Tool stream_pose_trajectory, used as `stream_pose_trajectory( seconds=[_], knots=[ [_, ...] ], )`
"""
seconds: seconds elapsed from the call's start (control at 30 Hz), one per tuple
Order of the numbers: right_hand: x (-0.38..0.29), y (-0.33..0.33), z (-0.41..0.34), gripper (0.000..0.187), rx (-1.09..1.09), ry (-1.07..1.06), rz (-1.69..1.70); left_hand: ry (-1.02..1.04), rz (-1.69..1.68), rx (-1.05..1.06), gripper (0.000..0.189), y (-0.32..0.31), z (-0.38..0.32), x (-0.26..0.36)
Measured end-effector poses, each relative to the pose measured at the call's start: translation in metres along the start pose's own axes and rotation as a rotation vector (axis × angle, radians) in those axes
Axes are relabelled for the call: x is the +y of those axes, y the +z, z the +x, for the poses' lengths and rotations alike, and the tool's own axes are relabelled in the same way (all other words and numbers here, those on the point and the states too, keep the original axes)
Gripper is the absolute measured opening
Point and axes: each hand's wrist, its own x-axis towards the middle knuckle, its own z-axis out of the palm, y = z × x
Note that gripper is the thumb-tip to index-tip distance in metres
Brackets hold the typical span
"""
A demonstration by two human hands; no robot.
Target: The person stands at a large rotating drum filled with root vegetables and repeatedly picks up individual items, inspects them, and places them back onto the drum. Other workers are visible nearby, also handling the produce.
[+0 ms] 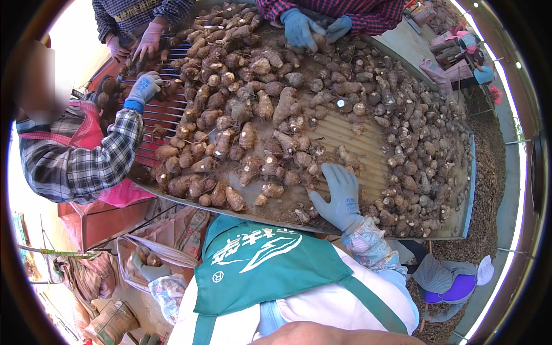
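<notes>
Brown taro corms (247,136) lie heaped over a metal sorting table (375,151) with a ribbed surface. My right hand (340,198), in a grey-blue glove, rests at the near edge of the table with its fingers spread and holds nothing. Beside it lie hairy corms (348,158) and a pile of smaller corms (409,181). My left hand (152,268), gloved too, is low on the left at the mouth of an open sack (129,276). Corms (153,259) are at its fingers, and its grip is partly hidden.
Three co-workers' gloved hands (146,88) (148,41) (302,30) work at the left and far sides. Metal bars (164,113) form a grate at the left end. A red crate (108,220) and sacks (92,276) stand below. Another person (448,280) is at the lower right.
</notes>
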Motion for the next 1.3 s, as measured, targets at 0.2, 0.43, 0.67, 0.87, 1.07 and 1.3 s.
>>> stream_pose_trajectory(
  seconds=[0.2, 0.43, 0.67, 0.87, 1.07, 1.3],
  knots=[
    [-0.005, 0.030, 0.094, 0.081, -0.056, 0.059, 0.013, 0.466, 0.263, 0.791, 0.058, -0.091, -0.035, 0.002],
    [0.063, 0.034, 0.115, 0.090, -0.122, 0.174, 0.492, 0.383, 0.407, -0.132, 0.049, 0.095, 0.026, -0.036],
    [-0.011, 0.023, 0.072, 0.034, 0.114, 0.231, 0.837, 0.249, 1.111, -0.825, 0.068, 0.262, 0.049, -0.111],
    [-0.043, -0.017, 0.052, 0.043, 0.176, 0.383, 1.175, 0.388, 1.203, -0.916, 0.062, 0.292, 0.086, -0.187],
    [-0.031, 0.029, 0.011, 0.051, 0.006, 0.383, 1.040, -0.465, 1.248, -0.981, 0.048, 0.296, 0.075, -0.198],
    [0.007, -0.020, 0.069, 0.053, -0.025, -0.075, 0.248, -0.470, 1.198, -1.136, 0.045, 0.287, 0.081, -0.192]
  ],
)
